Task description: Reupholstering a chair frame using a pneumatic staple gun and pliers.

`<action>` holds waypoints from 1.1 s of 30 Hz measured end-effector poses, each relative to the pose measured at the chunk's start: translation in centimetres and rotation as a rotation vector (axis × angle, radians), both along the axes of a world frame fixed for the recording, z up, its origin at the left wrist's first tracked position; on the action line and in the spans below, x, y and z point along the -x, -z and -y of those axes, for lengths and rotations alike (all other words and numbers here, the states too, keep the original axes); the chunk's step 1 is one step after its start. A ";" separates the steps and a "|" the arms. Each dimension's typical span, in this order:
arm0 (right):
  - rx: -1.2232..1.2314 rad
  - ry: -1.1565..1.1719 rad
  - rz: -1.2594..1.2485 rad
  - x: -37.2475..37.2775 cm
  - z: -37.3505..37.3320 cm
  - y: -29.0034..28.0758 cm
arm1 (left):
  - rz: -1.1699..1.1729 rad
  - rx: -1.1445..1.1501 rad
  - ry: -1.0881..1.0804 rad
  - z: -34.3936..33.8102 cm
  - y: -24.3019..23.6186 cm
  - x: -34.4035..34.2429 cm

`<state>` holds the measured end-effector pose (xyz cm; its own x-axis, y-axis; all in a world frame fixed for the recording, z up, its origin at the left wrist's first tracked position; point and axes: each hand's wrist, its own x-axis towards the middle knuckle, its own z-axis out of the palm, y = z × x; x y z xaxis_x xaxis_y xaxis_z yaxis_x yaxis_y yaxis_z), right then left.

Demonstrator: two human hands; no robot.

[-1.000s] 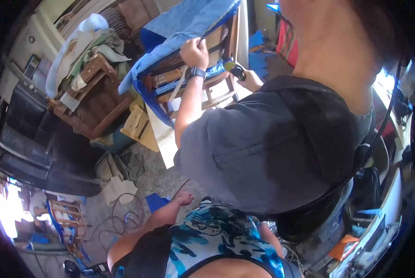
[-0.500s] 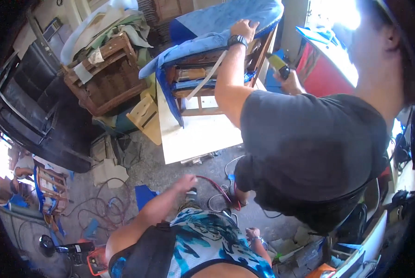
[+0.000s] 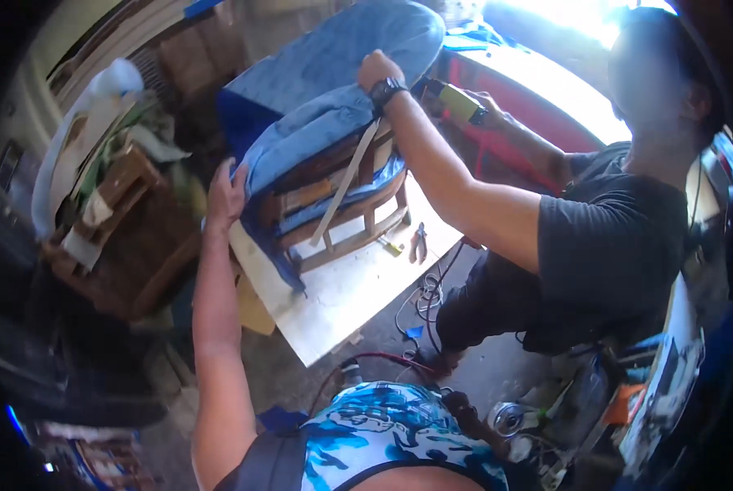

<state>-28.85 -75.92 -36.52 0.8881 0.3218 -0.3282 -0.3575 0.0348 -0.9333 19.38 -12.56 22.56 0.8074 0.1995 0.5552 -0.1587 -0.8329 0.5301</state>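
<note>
A wooden chair frame [image 3: 346, 244] with light blue upholstery stands tilted on a white board. My left hand [image 3: 225, 196] reaches up to its near left corner, with the fingers closed around the edge of the blue fabric [image 3: 288, 151]. Beside my patterned shirt, a dark blurred shape seems to be my right hand [image 3: 463, 411]; its fingers cannot be made out. Across from me, a co-worker's hand [image 3: 380, 72] presses on the fabric's upper edge. The co-worker's other hand holds a yellow-green and black staple gun [image 3: 458, 103] against the chair's far side. A pale strip [image 3: 346, 182] hangs across the frame.
Pliers [image 3: 418, 244] and a yellow-handled tool [image 3: 391, 245] lie on the white board [image 3: 321, 323]. Another worn wooden furniture frame [image 3: 129, 270], piled with padding, stands at left. A red hose [image 3: 383, 355], cables and scraps lie on the floor. The co-worker [image 3: 620, 221] stands at right.
My left hand has risen from low over the floor to the chair's fabric corner. The co-worker has shifted right and brought the staple gun up to the chair. My view has turned.
</note>
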 end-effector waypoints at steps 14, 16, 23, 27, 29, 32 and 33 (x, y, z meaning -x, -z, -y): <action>1.027 -0.067 -0.286 -14.2 -19.7 -19.2 | -0.570 0.839 0.377 -10.4 5.5 -5.6; 0.938 -0.034 -0.293 -13.9 -20.0 -18.6 | -0.625 0.763 0.347 -5.7 3.2 -5.5; 0.907 -0.085 -0.280 -15.6 -20.9 -12.3 | -0.881 1.085 0.704 -4.5 -1.3 -9.1; 0.911 -0.055 -0.102 -20.2 -23.5 -15.7 | -0.843 0.616 0.604 -1.7 -3.9 -11.0; 0.821 -0.068 -0.048 -23.5 -24.9 -18.6 | -0.802 0.246 0.514 0.4 -7.0 -10.5; 0.705 -0.031 0.058 -28.8 -27.7 -20.6 | -0.501 -0.138 0.403 1.8 -8.1 -11.7; 0.699 -0.001 0.070 -30.5 -28.3 -22.5 | -0.301 -0.338 0.286 1.7 -8.2 -11.4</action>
